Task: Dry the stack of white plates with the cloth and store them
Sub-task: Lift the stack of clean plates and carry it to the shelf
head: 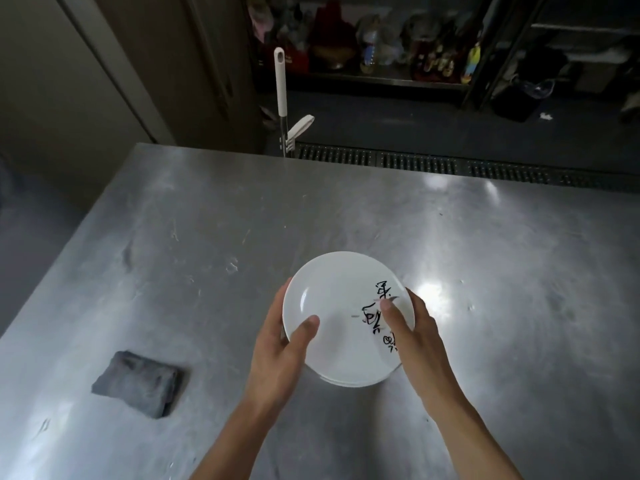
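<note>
A: Surface?
B: Steel tabletop (214,216), scuffed, with glare patches toward its right edge.
A: Directly on it?
B: One folded grey cloth (138,382), flat, by the near left corner. The stack of white plates (339,289) is above the near edge, middle; I cannot tell whether it touches.

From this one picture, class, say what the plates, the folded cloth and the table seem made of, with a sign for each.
Plates: likely glazed ceramic, white and glossy with a sharp highlight; melamine is possible. Cloth: soft grey fabric, matte, with fuzzy folds; the fibre is unclear. Table: apparently stainless steel, dull grey, scratched, with blurred light reflections.
</note>
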A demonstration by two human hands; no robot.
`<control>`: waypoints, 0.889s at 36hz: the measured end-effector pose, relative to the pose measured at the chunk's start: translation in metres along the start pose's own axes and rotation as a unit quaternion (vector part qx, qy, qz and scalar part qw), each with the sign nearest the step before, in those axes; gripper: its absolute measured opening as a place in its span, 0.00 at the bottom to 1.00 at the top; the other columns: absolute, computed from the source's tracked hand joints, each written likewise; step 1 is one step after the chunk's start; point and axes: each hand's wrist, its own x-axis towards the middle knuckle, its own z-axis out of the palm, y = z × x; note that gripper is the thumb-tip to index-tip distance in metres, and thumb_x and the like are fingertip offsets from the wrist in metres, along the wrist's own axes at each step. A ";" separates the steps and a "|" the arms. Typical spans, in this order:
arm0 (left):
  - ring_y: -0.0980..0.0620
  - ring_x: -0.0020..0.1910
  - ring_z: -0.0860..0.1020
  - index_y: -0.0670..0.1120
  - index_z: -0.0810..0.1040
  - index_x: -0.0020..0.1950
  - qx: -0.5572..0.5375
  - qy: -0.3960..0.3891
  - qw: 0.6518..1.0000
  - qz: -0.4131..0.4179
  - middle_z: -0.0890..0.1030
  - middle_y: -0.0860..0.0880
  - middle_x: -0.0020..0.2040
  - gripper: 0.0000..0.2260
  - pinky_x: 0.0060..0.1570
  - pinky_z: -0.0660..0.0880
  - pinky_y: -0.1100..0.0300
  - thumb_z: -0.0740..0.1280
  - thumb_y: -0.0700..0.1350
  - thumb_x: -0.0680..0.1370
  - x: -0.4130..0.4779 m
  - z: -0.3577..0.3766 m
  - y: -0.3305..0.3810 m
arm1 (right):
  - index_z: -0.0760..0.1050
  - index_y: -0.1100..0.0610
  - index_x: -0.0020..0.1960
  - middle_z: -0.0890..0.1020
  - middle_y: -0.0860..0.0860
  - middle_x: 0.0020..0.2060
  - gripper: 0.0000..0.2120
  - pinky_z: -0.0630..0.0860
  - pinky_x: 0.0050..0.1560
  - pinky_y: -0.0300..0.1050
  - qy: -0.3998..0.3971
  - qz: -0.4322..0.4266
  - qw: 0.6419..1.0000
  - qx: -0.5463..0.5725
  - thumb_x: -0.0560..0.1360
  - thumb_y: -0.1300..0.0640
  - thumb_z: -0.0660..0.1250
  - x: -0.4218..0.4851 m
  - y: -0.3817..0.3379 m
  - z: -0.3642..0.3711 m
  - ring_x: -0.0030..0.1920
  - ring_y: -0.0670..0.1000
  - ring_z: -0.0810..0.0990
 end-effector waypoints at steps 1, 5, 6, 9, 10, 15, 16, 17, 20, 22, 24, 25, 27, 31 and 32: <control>0.67 0.63 0.76 0.67 0.72 0.71 -0.001 -0.002 1.000 -0.002 0.78 0.64 0.67 0.25 0.51 0.77 0.71 0.69 0.51 0.75 0.001 -0.001 0.000 | 0.71 0.31 0.65 0.81 0.44 0.58 0.26 0.80 0.56 0.50 0.003 0.002 1.000 -0.001 0.68 0.27 0.64 0.000 0.001 0.001 0.59 0.45 0.80; 0.63 0.63 0.78 0.67 0.74 0.71 -0.012 -0.017 0.999 -0.027 0.80 0.62 0.66 0.26 0.55 0.79 0.63 0.71 0.52 0.73 0.006 -0.005 0.003 | 0.72 0.31 0.64 0.78 0.47 0.60 0.27 0.80 0.58 0.52 0.024 0.009 1.000 0.005 0.67 0.27 0.65 0.000 0.002 0.004 0.57 0.45 0.80; 0.60 0.64 0.79 0.67 0.74 0.70 -0.018 -0.021 0.999 -0.035 0.81 0.61 0.66 0.26 0.59 0.78 0.57 0.71 0.52 0.73 0.008 -0.006 0.004 | 0.72 0.31 0.64 0.78 0.47 0.60 0.27 0.80 0.58 0.53 0.023 0.010 1.000 0.008 0.67 0.27 0.65 0.000 0.002 0.004 0.57 0.45 0.80; 0.52 0.67 0.78 0.65 0.75 0.70 -0.025 -0.038 0.997 -0.055 0.82 0.57 0.65 0.27 0.65 0.77 0.47 0.73 0.51 0.72 0.012 -0.008 0.008 | 0.72 0.32 0.65 0.78 0.47 0.61 0.28 0.79 0.59 0.54 0.015 0.009 1.000 0.010 0.66 0.27 0.67 0.002 0.004 0.003 0.59 0.47 0.80; 0.51 0.66 0.79 0.65 0.75 0.70 -0.023 -0.044 0.997 -0.061 0.82 0.56 0.65 0.27 0.66 0.76 0.45 0.73 0.50 0.72 0.013 -0.009 0.009 | 0.72 0.33 0.65 0.79 0.47 0.61 0.28 0.79 0.59 0.54 0.014 0.011 1.000 0.012 0.66 0.28 0.67 0.002 0.005 0.002 0.59 0.47 0.80; 0.51 0.65 0.80 0.64 0.75 0.71 -0.014 -0.068 0.995 -0.074 0.83 0.55 0.63 0.29 0.69 0.74 0.44 0.73 0.50 0.70 0.017 -0.007 0.015 | 0.74 0.34 0.62 0.83 0.41 0.56 0.24 0.78 0.51 0.44 0.003 0.011 0.999 0.047 0.68 0.33 0.70 0.003 0.004 -0.005 0.55 0.42 0.83; 0.51 0.64 0.80 0.65 0.76 0.70 -0.014 -0.069 0.995 -0.076 0.84 0.55 0.62 0.28 0.68 0.75 0.45 0.73 0.51 0.70 0.018 -0.006 0.016 | 0.75 0.35 0.62 0.83 0.40 0.55 0.23 0.77 0.51 0.43 -0.002 0.009 0.999 0.051 0.68 0.34 0.70 0.003 0.003 -0.006 0.54 0.41 0.83; 0.52 0.63 0.81 0.65 0.77 0.69 -0.015 -0.070 0.994 -0.077 0.84 0.55 0.62 0.27 0.67 0.75 0.47 0.73 0.51 0.70 0.018 -0.005 0.018 | 0.75 0.35 0.62 0.84 0.39 0.55 0.22 0.77 0.51 0.43 -0.007 0.008 0.999 0.053 0.69 0.35 0.70 0.003 0.002 -0.008 0.54 0.40 0.83; 0.52 0.62 0.81 0.65 0.78 0.67 -0.025 -0.072 0.994 -0.083 0.85 0.56 0.60 0.25 0.65 0.76 0.51 0.72 0.50 0.71 0.019 -0.001 0.023 | 0.74 0.35 0.62 0.84 0.39 0.54 0.21 0.77 0.51 0.44 -0.014 0.004 0.998 0.059 0.70 0.36 0.70 0.003 0.000 -0.010 0.53 0.40 0.83; 0.53 0.62 0.81 0.65 0.79 0.67 -0.038 -0.070 0.993 -0.091 0.85 0.56 0.60 0.24 0.63 0.76 0.53 0.72 0.50 0.71 0.020 0.001 0.025 | 0.74 0.36 0.62 0.84 0.39 0.54 0.21 0.78 0.51 0.44 -0.015 0.002 0.998 0.059 0.70 0.36 0.71 0.003 0.000 -0.010 0.52 0.40 0.83; 0.54 0.62 0.81 0.64 0.79 0.67 -0.049 -0.072 0.991 -0.098 0.85 0.56 0.60 0.24 0.61 0.75 0.55 0.71 0.50 0.72 0.020 0.002 0.028 | 0.74 0.36 0.62 0.84 0.40 0.54 0.22 0.78 0.52 0.46 -0.015 0.002 0.998 0.058 0.70 0.36 0.71 0.004 0.001 -0.011 0.53 0.41 0.83; 0.55 0.62 0.81 0.64 0.79 0.67 -0.052 -0.072 0.991 -0.102 0.85 0.56 0.60 0.23 0.59 0.74 0.57 0.71 0.50 0.72 0.020 0.003 0.029 | 0.74 0.36 0.62 0.84 0.40 0.54 0.22 0.79 0.52 0.47 -0.015 0.002 0.998 0.057 0.69 0.36 0.72 0.004 0.001 -0.012 0.53 0.42 0.83; 0.57 0.60 0.82 0.64 0.80 0.66 -0.056 -0.070 0.990 -0.108 0.85 0.56 0.59 0.22 0.57 0.74 0.59 0.71 0.49 0.72 0.020 0.004 0.032 | 0.74 0.36 0.62 0.84 0.40 0.54 0.25 0.79 0.53 0.48 -0.013 0.002 0.998 0.054 0.67 0.34 0.72 0.006 0.002 -0.014 0.53 0.42 0.83; 0.62 0.57 0.82 0.63 0.81 0.65 -0.065 -0.079 0.988 -0.115 0.85 0.57 0.59 0.19 0.55 0.72 0.62 0.70 0.44 0.77 0.020 0.005 0.036 | 0.73 0.36 0.62 0.84 0.39 0.54 0.26 0.79 0.51 0.47 -0.018 -0.004 0.998 0.053 0.66 0.34 0.73 0.009 0.002 -0.016 0.53 0.42 0.83; 0.63 0.57 0.82 0.63 0.81 0.65 -0.065 -0.081 0.988 -0.116 0.85 0.57 0.59 0.19 0.55 0.71 0.62 0.70 0.43 0.78 0.020 0.005 0.036 | 0.73 0.36 0.62 0.84 0.39 0.54 0.25 0.79 0.51 0.46 -0.021 -0.006 0.998 0.057 0.66 0.35 0.73 0.009 0.002 -0.017 0.53 0.42 0.84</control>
